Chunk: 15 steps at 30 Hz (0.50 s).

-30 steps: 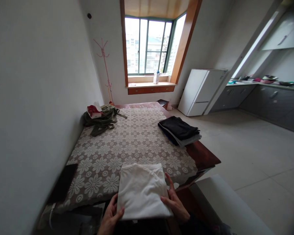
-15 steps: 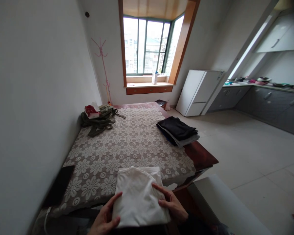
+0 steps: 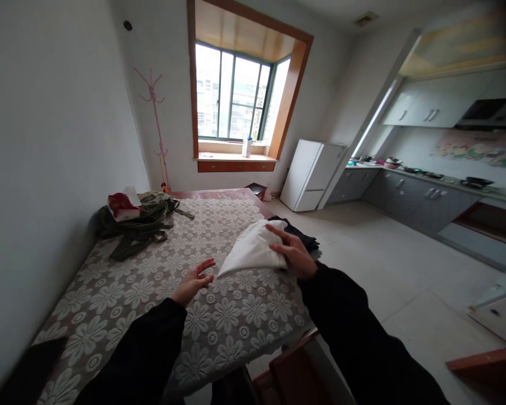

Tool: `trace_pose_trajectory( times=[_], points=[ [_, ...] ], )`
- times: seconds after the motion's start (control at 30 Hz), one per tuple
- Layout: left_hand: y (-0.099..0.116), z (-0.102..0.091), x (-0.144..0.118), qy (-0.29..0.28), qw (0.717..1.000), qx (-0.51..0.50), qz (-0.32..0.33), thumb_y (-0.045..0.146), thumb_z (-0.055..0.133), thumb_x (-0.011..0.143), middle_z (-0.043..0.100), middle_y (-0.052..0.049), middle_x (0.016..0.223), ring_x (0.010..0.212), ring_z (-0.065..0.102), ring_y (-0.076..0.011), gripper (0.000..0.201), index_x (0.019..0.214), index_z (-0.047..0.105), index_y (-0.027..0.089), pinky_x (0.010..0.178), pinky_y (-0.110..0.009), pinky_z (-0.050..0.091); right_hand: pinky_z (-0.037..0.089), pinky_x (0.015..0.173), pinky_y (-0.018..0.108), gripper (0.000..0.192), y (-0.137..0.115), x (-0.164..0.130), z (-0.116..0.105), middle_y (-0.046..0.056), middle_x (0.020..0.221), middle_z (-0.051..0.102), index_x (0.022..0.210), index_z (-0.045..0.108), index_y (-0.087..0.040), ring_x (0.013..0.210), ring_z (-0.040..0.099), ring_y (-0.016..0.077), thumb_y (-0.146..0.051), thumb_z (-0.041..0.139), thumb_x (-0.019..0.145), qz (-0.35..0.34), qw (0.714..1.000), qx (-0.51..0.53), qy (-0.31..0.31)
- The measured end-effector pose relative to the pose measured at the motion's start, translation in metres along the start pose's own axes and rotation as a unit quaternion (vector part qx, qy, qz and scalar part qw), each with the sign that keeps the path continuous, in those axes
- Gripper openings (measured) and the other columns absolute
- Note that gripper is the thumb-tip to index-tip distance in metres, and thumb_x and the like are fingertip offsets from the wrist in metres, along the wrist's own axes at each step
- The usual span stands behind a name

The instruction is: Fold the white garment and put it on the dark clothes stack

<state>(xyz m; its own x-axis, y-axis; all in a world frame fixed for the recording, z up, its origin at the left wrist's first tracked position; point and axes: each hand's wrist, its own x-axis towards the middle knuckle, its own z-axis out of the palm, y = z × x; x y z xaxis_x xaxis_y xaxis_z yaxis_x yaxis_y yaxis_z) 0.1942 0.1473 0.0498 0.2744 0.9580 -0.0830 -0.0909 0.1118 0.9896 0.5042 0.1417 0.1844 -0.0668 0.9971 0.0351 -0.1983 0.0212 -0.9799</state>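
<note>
My right hand (image 3: pixel 292 250) grips a folded white garment (image 3: pixel 253 249) and holds it above the table (image 3: pixel 160 292), which has a floral lace cover. The garment hangs just in front of a stack of dark folded clothes (image 3: pixel 306 241) at the table's right edge, mostly hidden behind it. My left hand (image 3: pixel 193 281) is open, palm up, fingers spread, just left of the garment's lower corner and not touching it. Both arms wear black sleeves.
An olive bag (image 3: pixel 141 222) with a red-and-white pack (image 3: pixel 121 206) on it lies at the table's far left. A pink coat stand (image 3: pixel 154 132), a window, a white fridge (image 3: pixel 311 175) and grey kitchen cabinets (image 3: pixel 413 199) stand beyond. Tiled floor lies to the right.
The white garment was lifted from the near table edge and carried forward and right toward the dark stack. My left hand let go of it and opened. The view tilted up.
</note>
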Motion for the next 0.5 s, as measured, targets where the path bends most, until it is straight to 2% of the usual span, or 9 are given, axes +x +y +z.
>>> trace_pose_trajectory(
  times=[0.07,0.13,0.23,0.33,0.4,0.5],
  points=[
    [-0.016,0.006,0.029,0.054,0.998,0.006,0.027,0.046,0.081,0.069,0.066,-0.015,0.137,0.071,0.058,-0.0112,0.062,0.124,0.068,0.02,0.058,-0.024,0.045,0.058,0.091,0.032,0.073,-0.015,0.057,-0.011,0.002,0.116,0.077,0.133,0.07,-0.023,0.101,0.071,0.0209,-0.014,0.085,0.062,-0.035,0.998,-0.02,0.044],
    [-0.035,0.006,0.042,0.088,0.995,0.004,0.045,0.05,0.078,0.071,0.071,-0.015,0.126,0.067,0.057,-0.0113,0.058,0.118,0.069,0.018,0.056,-0.025,0.044,0.06,0.089,0.032,0.072,-0.027,0.108,-0.025,0.002,0.108,0.078,0.131,0.07,-0.021,0.097,0.072,0.0205,-0.011,0.082,0.06,-0.066,0.993,-0.047,0.088],
    [-0.054,0.001,0.044,0.07,0.997,0.015,0.041,0.051,0.074,0.074,0.075,-0.011,0.112,0.064,0.057,-0.0125,0.051,0.113,0.069,0.019,0.054,-0.026,0.045,0.06,0.094,0.034,0.068,-0.035,0.158,-0.053,0.003,0.11,0.077,0.129,0.071,-0.019,0.102,0.071,0.0217,-0.01,0.077,0.061,-0.119,0.975,-0.089,0.164],
    [-0.058,-0.003,0.041,0.034,0.998,0.039,0.031,0.049,0.072,0.076,0.076,-0.009,0.103,0.065,0.059,-0.0137,0.045,0.109,0.071,0.019,0.055,-0.026,0.046,0.058,0.1,0.036,0.063,-0.018,0.17,-0.086,0.005,0.12,0.075,0.128,0.071,-0.019,0.114,0.069,0.0243,-0.013,0.073,0.065,-0.155,0.951,-0.123,0.24],
    [-0.055,-0.003,0.041,0.03,0.998,0.043,0.034,0.048,0.07,0.077,0.076,-0.009,0.105,0.067,0.06,-0.0142,0.042,0.11,0.071,0.02,0.057,-0.027,0.048,0.058,0.1,0.037,0.06,0.007,0.162,-0.107,0.006,0.121,0.075,0.126,0.071,-0.02,0.118,0.067,0.026,-0.016,0.072,0.067,-0.151,0.931,-0.162,0.289],
    [-0.052,-0.002,0.042,0.027,0.998,0.042,0.034,0.046,0.068,0.077,0.076,-0.009,0.108,0.069,0.061,-0.0148,0.04,0.109,0.071,0.02,0.059,-0.027,0.049,0.06,0.097,0.04,0.058,0.047,0.14,-0.131,0.01,0.115,0.076,0.122,0.073,-0.018,0.114,0.069,0.0286,-0.019,0.072,0.064,-0.121,0.918,-0.198,0.321]
  ],
)
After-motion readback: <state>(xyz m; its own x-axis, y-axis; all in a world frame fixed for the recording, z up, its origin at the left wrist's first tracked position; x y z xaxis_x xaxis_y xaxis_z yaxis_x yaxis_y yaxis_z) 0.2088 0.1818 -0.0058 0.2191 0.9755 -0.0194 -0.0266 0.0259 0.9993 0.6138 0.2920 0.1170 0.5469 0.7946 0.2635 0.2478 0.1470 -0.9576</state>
